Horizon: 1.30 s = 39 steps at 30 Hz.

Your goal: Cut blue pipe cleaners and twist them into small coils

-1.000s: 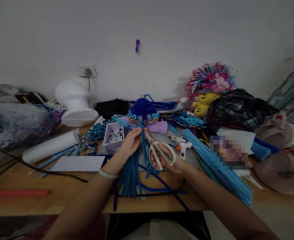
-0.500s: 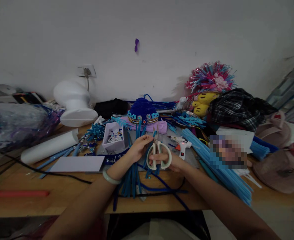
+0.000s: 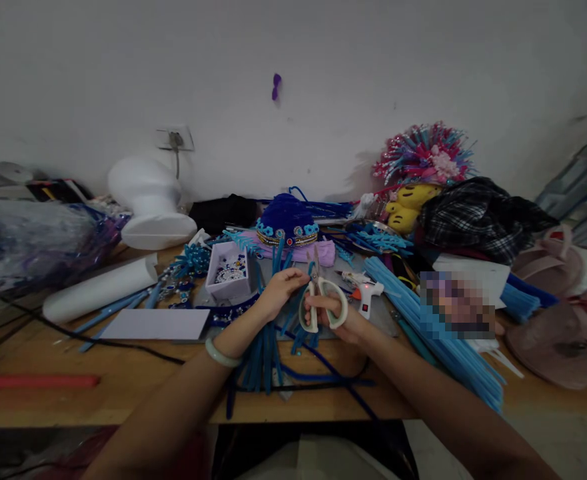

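Note:
In my right hand (image 3: 340, 317) is a pair of scissors (image 3: 340, 293) with pale handles, blades pointing away from me and parted slightly. My left hand (image 3: 284, 288), with a pale bangle (image 3: 222, 355) on its wrist, pinches a blue pipe cleaner (image 3: 300, 297) close beside the blades. Whether the blades touch it I cannot tell. More blue pipe cleaners (image 3: 259, 363) hang and lie below my hands. Just beyond them sits a dark blue fuzzy headpiece (image 3: 287, 217) with beaded trim, on a lilac bundle (image 3: 326, 253).
Right of my hands lie a white glue gun (image 3: 370, 293) and a long light-blue pipe cleaner bundle (image 3: 423, 327). To the left are a bead box (image 3: 228, 287), white card (image 3: 156, 324), paper roll (image 3: 100, 287) and white foam head (image 3: 148, 200). A black cable (image 3: 123, 345) crosses the table.
The scissors have turned a little and shifted slightly right, and their handles sit at a new angle. My left hand stays nearly in place, still pinching the pipe cleaner.

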Each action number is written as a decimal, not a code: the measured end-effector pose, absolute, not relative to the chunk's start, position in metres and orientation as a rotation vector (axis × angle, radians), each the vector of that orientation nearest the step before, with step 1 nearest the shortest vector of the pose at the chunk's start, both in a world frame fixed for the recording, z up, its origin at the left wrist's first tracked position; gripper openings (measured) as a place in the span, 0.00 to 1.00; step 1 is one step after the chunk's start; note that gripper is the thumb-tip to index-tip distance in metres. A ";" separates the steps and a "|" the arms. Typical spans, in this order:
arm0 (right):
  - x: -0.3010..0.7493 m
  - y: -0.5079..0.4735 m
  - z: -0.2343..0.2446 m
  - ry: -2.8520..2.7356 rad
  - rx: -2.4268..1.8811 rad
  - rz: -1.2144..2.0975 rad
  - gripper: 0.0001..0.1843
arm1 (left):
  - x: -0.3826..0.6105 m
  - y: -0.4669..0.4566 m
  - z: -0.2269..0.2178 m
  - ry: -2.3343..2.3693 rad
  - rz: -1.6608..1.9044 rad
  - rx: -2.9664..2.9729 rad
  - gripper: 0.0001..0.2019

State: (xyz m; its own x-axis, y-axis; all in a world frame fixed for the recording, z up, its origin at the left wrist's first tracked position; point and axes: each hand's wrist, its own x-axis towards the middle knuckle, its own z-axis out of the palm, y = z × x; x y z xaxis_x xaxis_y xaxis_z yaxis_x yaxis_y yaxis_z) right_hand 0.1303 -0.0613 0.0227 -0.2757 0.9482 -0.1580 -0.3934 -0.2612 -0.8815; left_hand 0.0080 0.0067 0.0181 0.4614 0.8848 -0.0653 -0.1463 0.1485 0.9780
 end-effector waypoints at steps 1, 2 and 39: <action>0.130 -0.061 0.023 -0.907 -0.921 1.707 0.10 | 0.008 0.006 0.019 0.795 0.860 1.204 0.09; 0.129 -0.062 0.022 -0.889 -0.945 1.693 0.10 | 0.008 0.006 0.019 0.800 0.861 1.218 0.09; 0.246 0.025 0.086 -1.267 -1.835 0.636 0.13 | 0.012 0.009 0.012 1.002 0.873 1.127 0.12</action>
